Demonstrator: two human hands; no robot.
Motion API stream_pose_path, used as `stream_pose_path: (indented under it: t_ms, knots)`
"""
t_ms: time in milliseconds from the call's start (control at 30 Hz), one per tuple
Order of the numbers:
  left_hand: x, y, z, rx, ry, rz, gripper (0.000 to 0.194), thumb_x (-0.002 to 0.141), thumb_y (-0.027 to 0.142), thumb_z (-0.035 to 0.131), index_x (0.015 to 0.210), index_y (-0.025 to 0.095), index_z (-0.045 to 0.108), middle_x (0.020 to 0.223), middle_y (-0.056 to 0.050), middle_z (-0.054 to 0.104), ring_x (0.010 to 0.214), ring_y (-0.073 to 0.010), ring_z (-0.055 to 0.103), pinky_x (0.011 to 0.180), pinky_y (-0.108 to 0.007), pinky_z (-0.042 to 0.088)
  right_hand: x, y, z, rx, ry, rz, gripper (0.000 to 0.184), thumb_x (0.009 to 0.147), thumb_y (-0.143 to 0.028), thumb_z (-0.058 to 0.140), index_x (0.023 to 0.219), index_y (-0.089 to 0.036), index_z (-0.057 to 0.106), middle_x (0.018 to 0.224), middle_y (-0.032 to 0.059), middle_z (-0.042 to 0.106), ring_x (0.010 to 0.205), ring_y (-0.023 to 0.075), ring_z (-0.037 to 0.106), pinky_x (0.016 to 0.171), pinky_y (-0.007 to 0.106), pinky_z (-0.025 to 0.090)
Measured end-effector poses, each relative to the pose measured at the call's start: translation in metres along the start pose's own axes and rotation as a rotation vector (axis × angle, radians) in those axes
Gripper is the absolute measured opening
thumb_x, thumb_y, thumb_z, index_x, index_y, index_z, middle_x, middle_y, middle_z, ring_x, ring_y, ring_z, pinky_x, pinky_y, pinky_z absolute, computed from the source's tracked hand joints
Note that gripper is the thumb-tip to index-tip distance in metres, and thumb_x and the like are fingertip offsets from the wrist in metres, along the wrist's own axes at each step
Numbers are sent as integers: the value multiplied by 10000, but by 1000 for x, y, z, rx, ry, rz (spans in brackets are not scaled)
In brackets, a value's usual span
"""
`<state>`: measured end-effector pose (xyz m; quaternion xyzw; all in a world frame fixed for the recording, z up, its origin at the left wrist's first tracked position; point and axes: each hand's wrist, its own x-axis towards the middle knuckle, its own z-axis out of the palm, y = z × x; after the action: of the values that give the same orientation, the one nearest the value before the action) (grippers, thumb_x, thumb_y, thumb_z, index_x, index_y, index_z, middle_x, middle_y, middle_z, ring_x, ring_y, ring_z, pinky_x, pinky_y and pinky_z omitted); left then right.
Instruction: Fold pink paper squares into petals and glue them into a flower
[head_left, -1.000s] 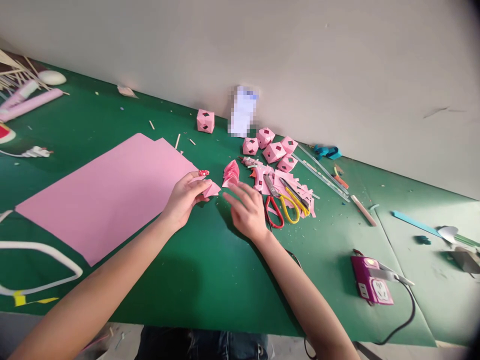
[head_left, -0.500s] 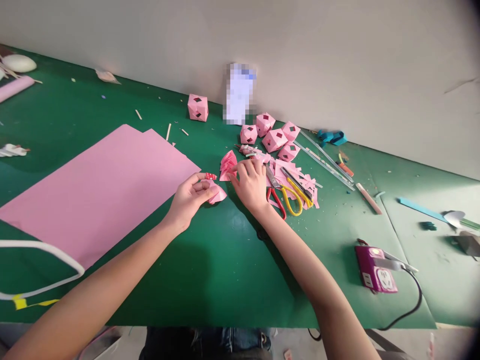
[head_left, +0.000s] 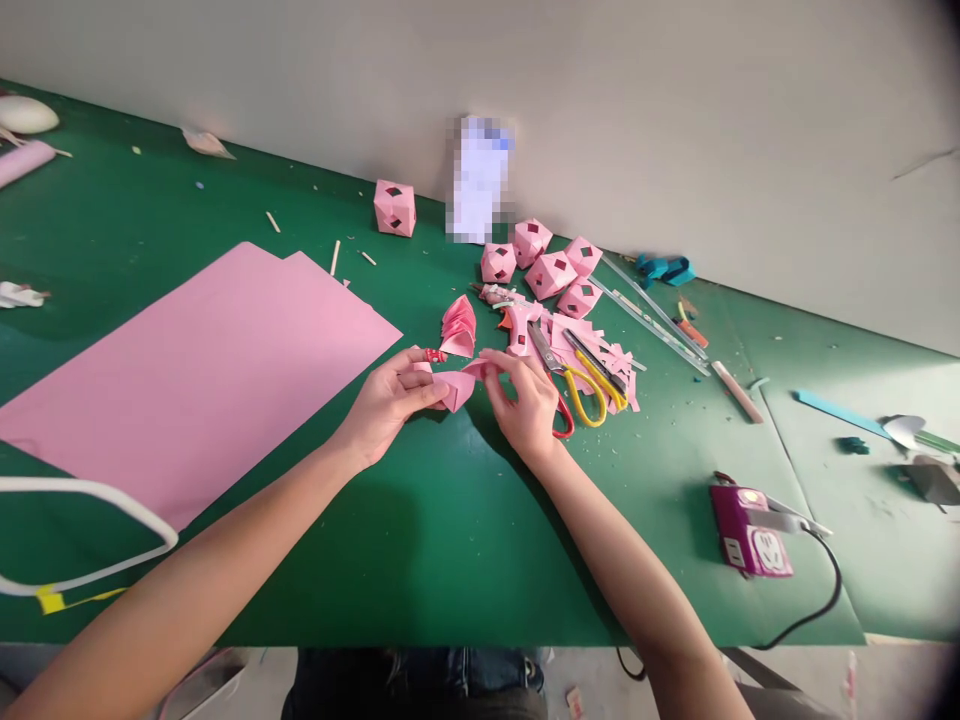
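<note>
One folded pink paper piece [head_left: 454, 391] is pinched in the left hand [head_left: 384, 402], apparently another piece [head_left: 475, 368] in the right hand [head_left: 528, 403], held close perhaps for alignment above the surface [head_left: 480, 560], near a folded-paper stack [head_left: 459, 326] likely placed handy.

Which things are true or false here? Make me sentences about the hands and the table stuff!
1. The left hand holds folded pink paper. True.
2. The right hand holds scissors. False: it pinches folded pink paper; the scissors lie nearby.
3. The big flat paper is blue. False: that big flat paper is pink.
4. A purple socket box sits on the table. True.
5. All the pink boxes with holes huddle together. False: one box stands apart.
</note>
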<state>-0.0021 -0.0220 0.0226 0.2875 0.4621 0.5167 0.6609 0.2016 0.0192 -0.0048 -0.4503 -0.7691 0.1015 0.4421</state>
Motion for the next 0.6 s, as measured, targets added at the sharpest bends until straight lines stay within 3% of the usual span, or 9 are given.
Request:
stream_pose_path:
  t_ms: [233,433,600]
  knots:
    - [2,-3,-4,-33,17,19,605,644,338,1040,1105,189,677,782,37,729,723,-145,736,714,-269,608,-8,-10,2,89,107,32,140,1055,-351,590,930,-289,603,1148,121,858,1021,279,830,893,497,672]
    - [-1,0,1,-58,32,16,612,630,333,1041,1093,185,668,848,12,768,770,-170,772,800,-324,650,-12,-18,2,98,-112,-55,157,1063,-279,553,908,-291,576,1323,166,806,1159,302,798,961,531,642]
    - [0,1,0,-42,67,61,603,626,304,1037,1099,188,682,910,-3,793,839,-170,778,800,-291,645,-11,-21,3,84,-157,-243,155,1059,-220,570,1137,-278,692,1387,110,786,1292,267,749,1056,474,639]
